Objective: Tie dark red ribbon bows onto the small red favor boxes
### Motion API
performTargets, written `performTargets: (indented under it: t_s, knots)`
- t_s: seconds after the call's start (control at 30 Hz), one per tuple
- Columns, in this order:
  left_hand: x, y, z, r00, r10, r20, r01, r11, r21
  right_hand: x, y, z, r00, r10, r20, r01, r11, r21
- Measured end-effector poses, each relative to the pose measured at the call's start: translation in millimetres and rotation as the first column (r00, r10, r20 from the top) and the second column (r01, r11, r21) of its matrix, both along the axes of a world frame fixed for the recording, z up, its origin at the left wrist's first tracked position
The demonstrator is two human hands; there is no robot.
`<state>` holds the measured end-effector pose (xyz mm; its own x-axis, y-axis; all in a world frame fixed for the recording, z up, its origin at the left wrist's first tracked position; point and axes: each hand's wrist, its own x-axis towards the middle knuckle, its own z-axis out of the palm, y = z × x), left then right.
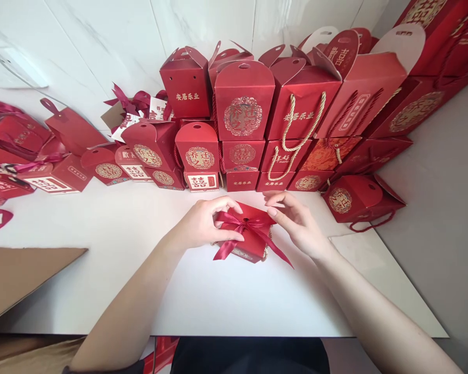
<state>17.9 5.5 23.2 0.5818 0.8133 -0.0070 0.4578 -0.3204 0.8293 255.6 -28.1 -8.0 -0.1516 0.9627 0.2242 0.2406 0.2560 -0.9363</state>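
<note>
- Slender bare left hand (200, 223), long fingers, smooth back, narrow wrist.
- Slender bare right hand (302, 226), similar build; rounded nail visible on thumb.
- Bare left forearm (134, 293) and bare right forearm (386, 298), both slim, smooth, widening toward elbow.
- Dark cloth sleeve edge (120, 368) near left elbow, mostly cropped.
- Plain black garment (249, 356), rounded outline, below table edge; fabric type unclear.

A small red cardboard box (253, 242) sits toward six o'clock, its crimson satin ribbon (245, 225) knotted, tails at seven and four.
</note>
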Motion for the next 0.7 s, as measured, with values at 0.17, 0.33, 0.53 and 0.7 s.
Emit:
performTargets:
  t_s: [0.17, 0.33, 0.53, 0.7]
  knots:
    - [2.1, -4.1, 3.2, 1.000, 0.014, -0.015, -0.014, 1.000, 0.007, -8.0, -22.8, 20.8, 0.917, -0.078, 0.391, -0.074, 0.931, 0.358]
    - [1.5, -2.4, 1.0, 1.000, 0.017, 0.015, -0.017, 1.000, 0.022, -10.5, -25.6, 20.4, 0.836, -0.115, 0.537, -0.139, 0.902, 0.408]
    - [-0.6, 4.7, -8.6, 0.980, 0.074, 0.182, -0.046, 0.987, -0.154, -3.2, -16.9, 12.1, 0.911, -0.048, 0.410, -0.059, 0.968, 0.244]
    - [0.6, 8.8, -17.4, 0.960, 0.075, 0.271, -0.031, 0.987, -0.160, 1.1, -14.6, 12.9, 0.937, 0.074, 0.343, -0.098, 0.994, 0.055]
